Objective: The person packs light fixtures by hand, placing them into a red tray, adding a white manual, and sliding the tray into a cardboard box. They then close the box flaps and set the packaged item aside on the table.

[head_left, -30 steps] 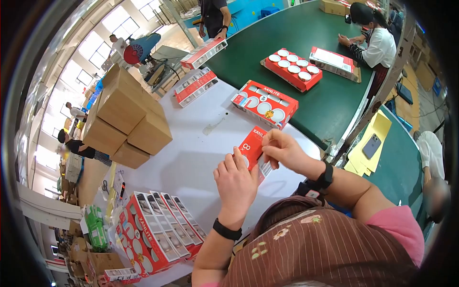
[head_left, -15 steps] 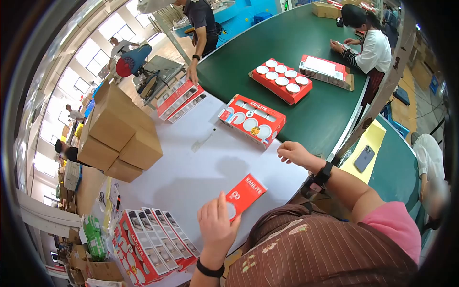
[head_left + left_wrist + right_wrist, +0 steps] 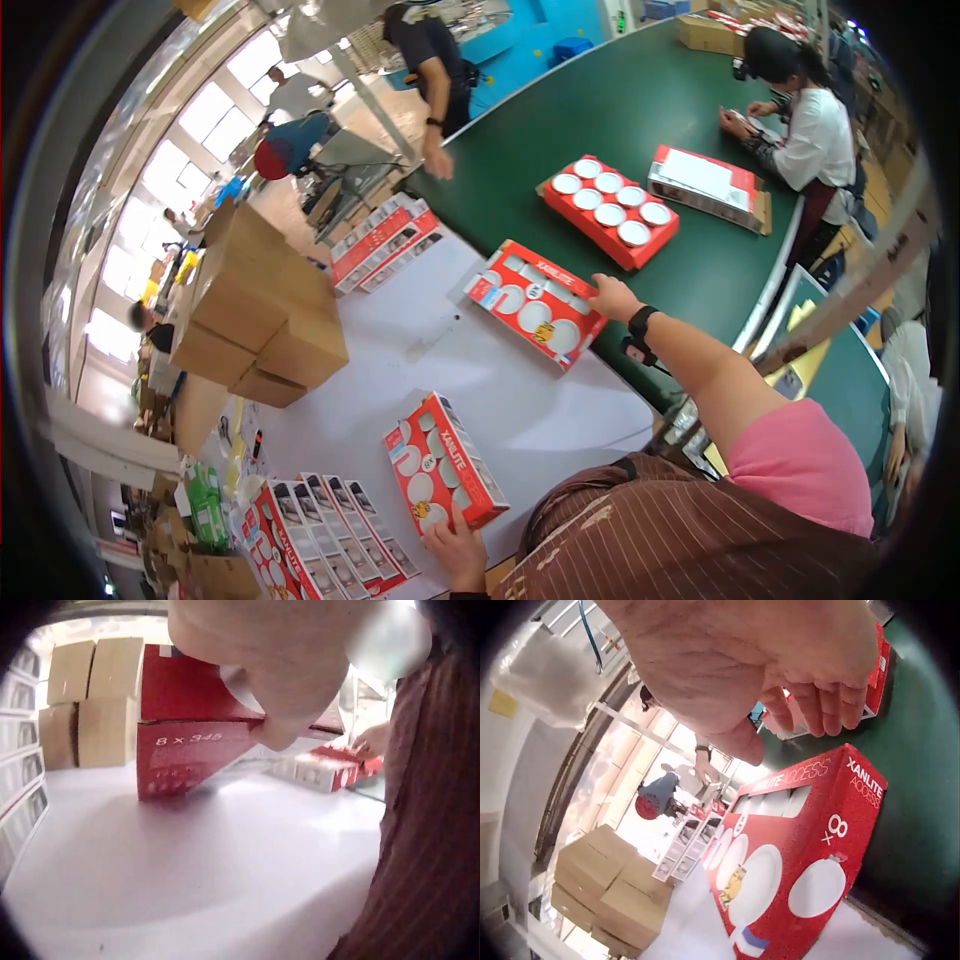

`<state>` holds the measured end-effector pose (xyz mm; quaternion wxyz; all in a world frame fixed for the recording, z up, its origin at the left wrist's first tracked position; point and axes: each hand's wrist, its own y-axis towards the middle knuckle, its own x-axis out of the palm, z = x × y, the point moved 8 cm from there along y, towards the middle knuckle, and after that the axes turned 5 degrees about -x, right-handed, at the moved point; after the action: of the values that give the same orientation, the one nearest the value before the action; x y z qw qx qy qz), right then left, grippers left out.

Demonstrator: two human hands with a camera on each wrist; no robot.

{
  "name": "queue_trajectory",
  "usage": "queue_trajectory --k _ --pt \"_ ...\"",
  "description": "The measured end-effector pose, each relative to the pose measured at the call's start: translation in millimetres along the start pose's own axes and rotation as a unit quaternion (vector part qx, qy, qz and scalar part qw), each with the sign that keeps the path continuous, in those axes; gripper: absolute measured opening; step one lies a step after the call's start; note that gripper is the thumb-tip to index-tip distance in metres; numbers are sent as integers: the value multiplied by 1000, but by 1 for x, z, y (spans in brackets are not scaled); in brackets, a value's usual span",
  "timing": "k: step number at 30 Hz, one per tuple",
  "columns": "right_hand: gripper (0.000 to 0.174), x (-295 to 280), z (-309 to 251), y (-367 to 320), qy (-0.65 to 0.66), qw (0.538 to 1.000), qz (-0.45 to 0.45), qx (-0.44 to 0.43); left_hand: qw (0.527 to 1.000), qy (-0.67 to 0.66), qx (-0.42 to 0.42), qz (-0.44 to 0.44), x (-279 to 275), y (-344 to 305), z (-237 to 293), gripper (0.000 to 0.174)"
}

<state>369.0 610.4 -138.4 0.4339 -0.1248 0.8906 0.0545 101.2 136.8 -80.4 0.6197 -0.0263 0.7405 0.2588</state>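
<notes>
My left hand (image 3: 458, 552) grips the near end of a red XANLITE light box (image 3: 452, 455) on the white table. In the left wrist view its thumb lies at the edge of this red carton (image 3: 187, 750), marked 8 x 345; part of the carton is hidden behind the hand. Farther off, my right hand (image 3: 615, 298) is at the right end of a second XANLITE box (image 3: 530, 312), by the green belt. The right wrist view has that hand over the box's top, fingers extended and thumb apart.
A row of red boxes (image 3: 330, 540) stands at the near left. Brown cartons (image 3: 260, 300) are stacked behind it. More red boxes (image 3: 385, 245) lie at the table's far end. On the green belt (image 3: 560, 130) are a tray of white round lights (image 3: 610, 210) and another carton (image 3: 705, 185).
My left hand has brought its box nearer and turned it, window side up. My right hand has moved forward to the second box. Across the table, a person's hand has left the far boxes.
</notes>
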Motion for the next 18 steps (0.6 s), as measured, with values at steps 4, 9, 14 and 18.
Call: queue_trajectory --k 4,9,14,18 --pt "45 31 4 20 32 991 -124 23 996 55 -41 -50 41 -11 -1 82" --pt "35 26 -4 28 -62 984 -151 -76 985 39 -116 -125 45 -3 8 66" --pt "32 29 -27 9 -62 976 -157 -138 966 -108 -202 -122 27 0 -7 60" --pt "32 44 -53 -21 66 969 -204 -119 880 -237 -409 -35 71 -38 -71 57"
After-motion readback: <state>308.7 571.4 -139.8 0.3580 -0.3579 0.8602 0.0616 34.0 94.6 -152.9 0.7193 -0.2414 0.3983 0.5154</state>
